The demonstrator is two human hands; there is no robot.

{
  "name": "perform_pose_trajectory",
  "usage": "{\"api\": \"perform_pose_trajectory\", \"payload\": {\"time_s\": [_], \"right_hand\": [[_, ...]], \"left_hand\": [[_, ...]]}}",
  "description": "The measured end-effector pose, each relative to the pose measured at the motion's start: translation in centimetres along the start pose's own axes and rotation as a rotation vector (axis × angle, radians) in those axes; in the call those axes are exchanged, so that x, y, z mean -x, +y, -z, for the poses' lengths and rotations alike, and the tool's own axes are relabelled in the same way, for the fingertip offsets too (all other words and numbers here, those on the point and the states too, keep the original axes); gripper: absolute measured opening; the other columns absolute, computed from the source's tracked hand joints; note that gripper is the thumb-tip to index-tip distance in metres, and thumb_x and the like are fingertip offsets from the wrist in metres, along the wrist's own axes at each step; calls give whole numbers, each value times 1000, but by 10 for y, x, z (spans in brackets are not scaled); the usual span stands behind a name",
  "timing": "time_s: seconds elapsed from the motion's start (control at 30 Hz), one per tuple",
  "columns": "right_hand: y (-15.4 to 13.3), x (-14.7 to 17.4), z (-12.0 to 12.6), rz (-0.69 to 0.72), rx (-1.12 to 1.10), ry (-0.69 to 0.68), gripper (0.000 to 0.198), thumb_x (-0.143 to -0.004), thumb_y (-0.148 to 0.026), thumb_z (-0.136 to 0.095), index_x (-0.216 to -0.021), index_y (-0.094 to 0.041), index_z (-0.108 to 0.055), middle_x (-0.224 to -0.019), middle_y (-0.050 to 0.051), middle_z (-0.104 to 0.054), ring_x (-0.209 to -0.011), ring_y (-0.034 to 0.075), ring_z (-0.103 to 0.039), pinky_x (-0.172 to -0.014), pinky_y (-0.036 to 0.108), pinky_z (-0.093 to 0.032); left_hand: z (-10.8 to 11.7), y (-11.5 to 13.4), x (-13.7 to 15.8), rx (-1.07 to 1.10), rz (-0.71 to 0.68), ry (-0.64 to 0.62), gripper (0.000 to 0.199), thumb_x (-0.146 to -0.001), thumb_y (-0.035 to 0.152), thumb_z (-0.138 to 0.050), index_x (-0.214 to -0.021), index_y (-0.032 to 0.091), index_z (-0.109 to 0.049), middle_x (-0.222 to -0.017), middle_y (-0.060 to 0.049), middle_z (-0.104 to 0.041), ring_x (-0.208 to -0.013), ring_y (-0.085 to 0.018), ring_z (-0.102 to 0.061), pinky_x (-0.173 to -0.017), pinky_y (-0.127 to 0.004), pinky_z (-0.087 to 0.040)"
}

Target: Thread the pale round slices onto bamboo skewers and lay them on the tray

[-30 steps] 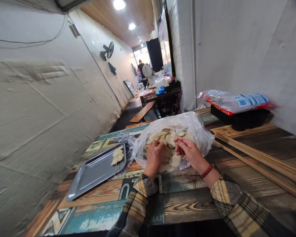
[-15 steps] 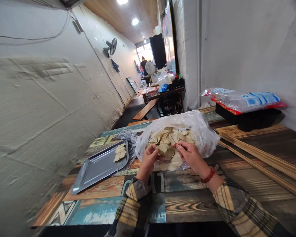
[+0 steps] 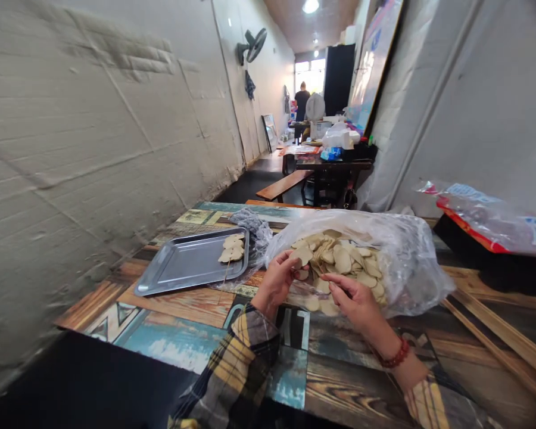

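My left hand [image 3: 278, 280] is closed on a pale, flat, roundish food slice [image 3: 302, 257], held at the near left edge of a clear plastic bag [image 3: 411, 250]. Inside the open bag lies a heap of similar slices [image 3: 342, 260]; their exact kind I cannot tell. Close by on the right, my right hand [image 3: 355, 301] pinches a thin wooden skewer [image 3: 323, 276], mostly hidden by the fingers. To the left, a grey metal tray [image 3: 174, 262] carries skewered slices [image 3: 232, 247] at its right end, with the stick hanging over the rim.
Behind the tray is a crumpled grey cloth [image 3: 250, 225]. Long wooden sticks [image 3: 504, 333] lie at the right, near a black container [image 3: 482, 256] with a red-edged plastic packet [image 3: 495, 220] on top. Farther back are a bench [image 3: 286, 185], a cluttered table and a person [image 3: 302, 101].
The camera view has turned to the right and levelled. My left hand has lifted its slice slightly and turned it upward, while my right hand has drawn lower with the skewer.
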State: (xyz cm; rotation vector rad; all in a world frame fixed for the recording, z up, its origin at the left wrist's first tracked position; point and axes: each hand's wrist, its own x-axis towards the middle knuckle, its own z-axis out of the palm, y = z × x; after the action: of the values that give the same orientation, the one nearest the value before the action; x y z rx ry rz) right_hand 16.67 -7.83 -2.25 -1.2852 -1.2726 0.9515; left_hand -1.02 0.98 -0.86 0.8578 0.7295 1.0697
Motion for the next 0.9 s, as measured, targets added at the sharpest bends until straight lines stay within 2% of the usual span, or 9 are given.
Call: {"api": "perform_pose_trajectory", "payload": {"time_s": [0.13, 0.3, 0.6, 0.8, 0.9], "right_hand": [[0, -4, -5, 68, 123, 5, 35, -85, -41, -61, -101, -20, -83, -57, 1, -65, -54, 18, -58, -50, 28, -46], [4, 3, -8, 124, 185, -24, 32, -86, -40, -60, -103, -25, -83, -62, 4, -70, -70, 26, -71, -64, 36, -57], [8, 7, -4, 131, 195, -7, 33, -87, -37, -61, -107, -26, -84, -70, 4, -78, -77, 28, -75, -74, 41, -60], [11, 6, -6, 128, 182, -1, 33, -86, -35, -61, -109, -25, -83, -97, 7, -83, -86, 28, -78, -79, 41, -61], [13, 6, -7, 141, 192, 1, 32, -87, -34, -60, -108, -26, -83, -103, 8, -83, -91, 29, -78, -80, 41, -62]], "left_hand": [[0, 0, 0, -58, -57, 24, 41, -62, 40, -89, -86, 14, -68, -71, -1, -67, -61, -10, -58, -56, -21, -39], [-4, -2, 1, -128, -86, 33, 37, -63, 37, -87, -87, 13, -73, -72, -2, -68, -61, -10, -56, -56, -22, -38], [-6, -2, 3, -149, -114, 46, 30, -65, 33, -85, -84, 14, -73, -71, 1, -66, -59, -9, -53, -58, -22, -41], [-3, -4, 2, -177, -148, 56, 29, -65, 32, -84, -85, 14, -74, -74, 0, -67, -63, -10, -54, -61, -23, -42], [-3, -4, 2, -182, -153, 56, 27, -65, 31, -83, -85, 14, -75, -73, 0, -67, -63, -11, -53, -61, -24, -42]]}}
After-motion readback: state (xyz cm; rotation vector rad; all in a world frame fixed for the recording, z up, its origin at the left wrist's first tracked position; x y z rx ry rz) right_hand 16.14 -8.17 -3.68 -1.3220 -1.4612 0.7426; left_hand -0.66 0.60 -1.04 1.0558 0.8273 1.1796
